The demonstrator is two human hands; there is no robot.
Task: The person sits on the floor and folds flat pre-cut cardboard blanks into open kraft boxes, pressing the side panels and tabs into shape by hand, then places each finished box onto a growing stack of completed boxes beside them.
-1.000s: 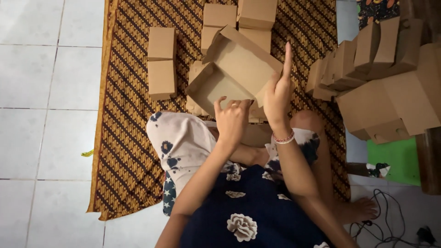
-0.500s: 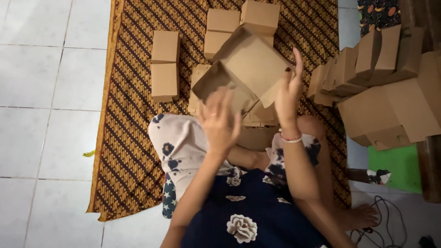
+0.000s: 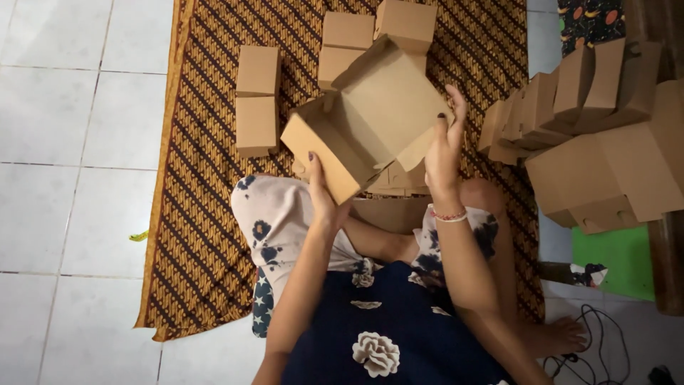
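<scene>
The open cardboard box (image 3: pixel 363 125) is held up above the person's lap, over the middle of the patterned mat (image 3: pixel 206 235), tilted so its long axis runs from lower left to upper right. The left hand (image 3: pixel 322 194) grips the near lower corner from beneath, fingers curled onto the wall. The right hand (image 3: pixel 443 146) lies at the box's right side, fingers stretched nearly flat against a loose flap. Both hands touch it; finished boxes (image 3: pixel 258 100) sit toward the mat's far edge.
</scene>
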